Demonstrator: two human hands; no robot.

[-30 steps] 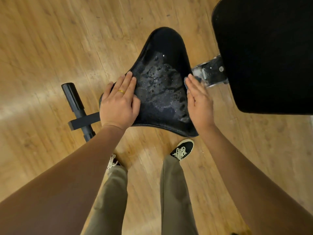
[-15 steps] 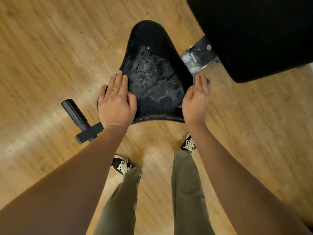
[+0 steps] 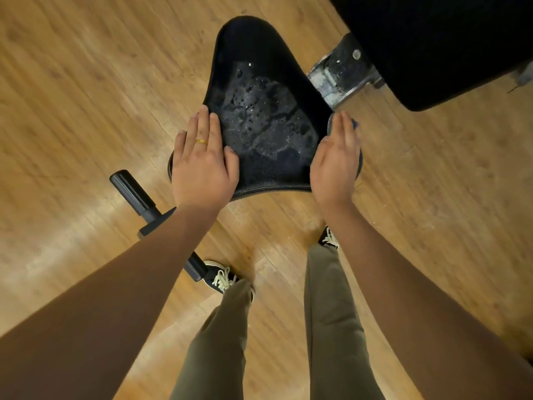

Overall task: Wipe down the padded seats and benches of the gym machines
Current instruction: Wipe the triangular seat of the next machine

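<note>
The black padded seat lies below me, its middle wet with droplets and foam streaks. My left hand, with a ring on one finger, rests flat on the seat's near left corner. My right hand presses with straight fingers on a dark blue cloth at the seat's near right edge. Only slivers of the cloth show past the fingertips and beside the palm. The black backrest pad fills the top right.
A scuffed metal bracket joins the seat to the backrest. A black bar with a round grip sticks out over the wooden floor at the lower left. My legs and dark sneakers stand just behind the seat.
My right hand has slid with the cloth from the seat's right side back to its near right edge. The left hand stays on the near left corner. My view has shifted slightly.
</note>
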